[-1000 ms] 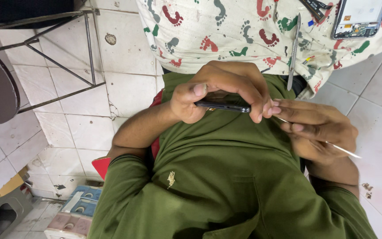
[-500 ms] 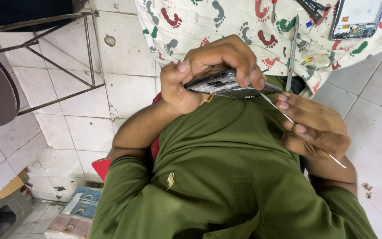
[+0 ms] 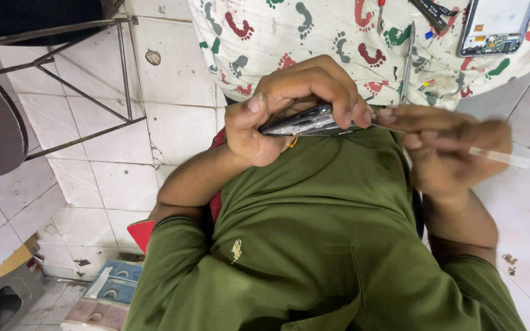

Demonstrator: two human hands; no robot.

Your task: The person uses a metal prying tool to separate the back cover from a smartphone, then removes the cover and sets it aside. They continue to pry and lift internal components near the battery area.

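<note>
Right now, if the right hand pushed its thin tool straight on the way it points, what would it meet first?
The right hand aims its thin tool leftward at the phone clamped in the left hand. It would likely meet the phone's near edge first, right beside the left fingertips; motion blur and depth leave the exact contact unclear.

1. The left hand tips the phone up — a second ago only its thin dark edge shows, now the opened silvery side faces the camera.
2. The right hand sits higher and closer, blurred by motion, its fingertips right at the phone's end.
3. The thin tool now points out to the right — before, it slants downward.
</note>
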